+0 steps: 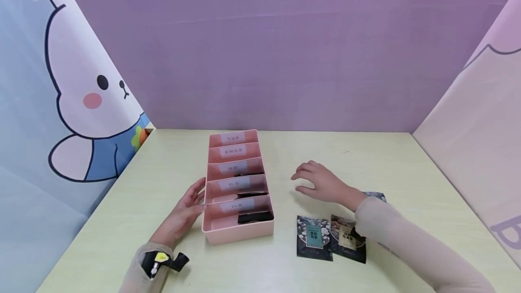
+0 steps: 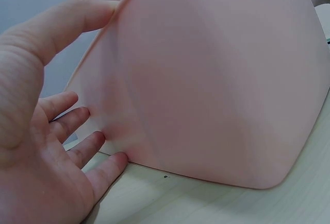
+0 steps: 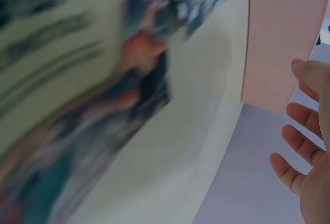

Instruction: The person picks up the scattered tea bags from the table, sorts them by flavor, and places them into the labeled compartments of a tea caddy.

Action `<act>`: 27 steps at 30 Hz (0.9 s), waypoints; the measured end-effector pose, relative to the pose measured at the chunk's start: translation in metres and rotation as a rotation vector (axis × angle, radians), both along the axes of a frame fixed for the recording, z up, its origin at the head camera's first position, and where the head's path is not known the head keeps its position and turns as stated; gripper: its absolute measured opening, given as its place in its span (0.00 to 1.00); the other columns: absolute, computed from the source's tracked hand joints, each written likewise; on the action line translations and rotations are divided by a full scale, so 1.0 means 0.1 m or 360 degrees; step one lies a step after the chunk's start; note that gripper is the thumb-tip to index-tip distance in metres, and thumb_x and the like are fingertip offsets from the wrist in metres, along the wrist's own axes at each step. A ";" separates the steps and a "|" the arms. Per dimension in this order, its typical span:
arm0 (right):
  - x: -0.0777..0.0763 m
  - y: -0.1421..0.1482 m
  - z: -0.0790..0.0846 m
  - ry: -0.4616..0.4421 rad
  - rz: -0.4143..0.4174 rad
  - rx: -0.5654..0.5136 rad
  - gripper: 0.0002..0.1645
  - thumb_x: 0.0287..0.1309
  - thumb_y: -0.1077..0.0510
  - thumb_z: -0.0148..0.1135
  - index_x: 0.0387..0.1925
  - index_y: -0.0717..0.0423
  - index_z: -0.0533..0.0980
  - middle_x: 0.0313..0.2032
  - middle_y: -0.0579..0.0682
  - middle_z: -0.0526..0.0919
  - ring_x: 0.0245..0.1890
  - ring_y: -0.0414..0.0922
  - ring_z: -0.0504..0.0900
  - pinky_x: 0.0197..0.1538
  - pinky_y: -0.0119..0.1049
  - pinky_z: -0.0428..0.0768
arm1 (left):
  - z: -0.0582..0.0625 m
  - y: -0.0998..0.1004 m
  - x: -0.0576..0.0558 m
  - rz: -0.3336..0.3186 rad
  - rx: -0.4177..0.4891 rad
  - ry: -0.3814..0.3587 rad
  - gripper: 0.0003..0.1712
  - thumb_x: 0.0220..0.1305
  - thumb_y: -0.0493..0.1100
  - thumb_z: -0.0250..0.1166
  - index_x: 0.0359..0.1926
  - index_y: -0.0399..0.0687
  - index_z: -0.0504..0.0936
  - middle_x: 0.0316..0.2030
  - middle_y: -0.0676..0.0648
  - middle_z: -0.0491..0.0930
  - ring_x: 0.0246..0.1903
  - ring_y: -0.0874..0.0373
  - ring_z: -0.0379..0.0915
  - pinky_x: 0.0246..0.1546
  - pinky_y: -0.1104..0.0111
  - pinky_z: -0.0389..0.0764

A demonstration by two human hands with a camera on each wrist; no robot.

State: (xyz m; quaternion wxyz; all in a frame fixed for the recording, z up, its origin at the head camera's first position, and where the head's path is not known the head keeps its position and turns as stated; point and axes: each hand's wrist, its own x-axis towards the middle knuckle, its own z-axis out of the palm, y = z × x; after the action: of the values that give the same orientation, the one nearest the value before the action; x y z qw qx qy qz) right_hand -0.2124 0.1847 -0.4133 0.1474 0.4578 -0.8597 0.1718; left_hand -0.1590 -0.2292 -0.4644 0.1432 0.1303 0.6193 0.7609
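A pink divided box stands left of centre, with a paper label on each compartment's back wall. Dark packets lie in the three nearest compartments, one black packet in the front one. My left hand rests against the box's left side, thumb at the rim and fingertips at the outer wall in the left wrist view. To the right of the box, my right hand hovers over the table, fingers loosely bent and holding nothing. Nearer me lie a tea packet with a green label and one with a cream label.
Beyond the right wrist, another packet shows partly behind the sleeve. The pale wooden table meets a purple backdrop at the back. Printed cloth with a cartoon rabbit hangs at left, and pale cloth at right.
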 end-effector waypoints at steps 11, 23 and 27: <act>0.10 0.37 -0.08 -0.0114 -0.0249 0.0157 0.20 0.57 0.54 0.71 0.50 0.58 0.80 0.48 0.53 0.79 0.49 0.53 0.75 0.50 0.53 0.76 | 0.00 0.00 0.00 -0.0002 0.0002 -0.0003 0.47 0.66 0.28 0.55 0.78 0.39 0.37 0.78 0.38 0.36 0.73 0.43 0.40 0.62 0.74 0.67; 0.24 0.72 -0.13 -0.0335 -0.0589 0.0385 0.28 0.60 0.48 0.68 0.58 0.56 0.75 0.54 0.59 0.74 0.53 0.62 0.71 0.49 0.63 0.73 | 0.02 0.01 0.01 0.0001 0.0025 0.0003 0.48 0.65 0.28 0.55 0.78 0.37 0.37 0.77 0.36 0.35 0.73 0.39 0.36 0.62 0.74 0.68; 0.29 0.82 -0.13 -0.0453 -0.0675 0.0363 0.30 0.62 0.47 0.66 0.61 0.56 0.73 0.56 0.61 0.72 0.55 0.64 0.69 0.51 0.66 0.70 | 0.02 0.01 0.01 0.0011 0.0025 -0.0010 0.48 0.65 0.28 0.55 0.78 0.37 0.37 0.77 0.36 0.35 0.73 0.42 0.38 0.61 0.74 0.69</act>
State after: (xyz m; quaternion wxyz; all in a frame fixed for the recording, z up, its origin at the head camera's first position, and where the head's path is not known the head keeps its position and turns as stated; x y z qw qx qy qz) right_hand -0.1839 0.2670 -0.4262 0.0053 0.2524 -0.9622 0.1019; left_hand -0.1576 -0.2283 -0.4624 0.1415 0.1268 0.6133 0.7666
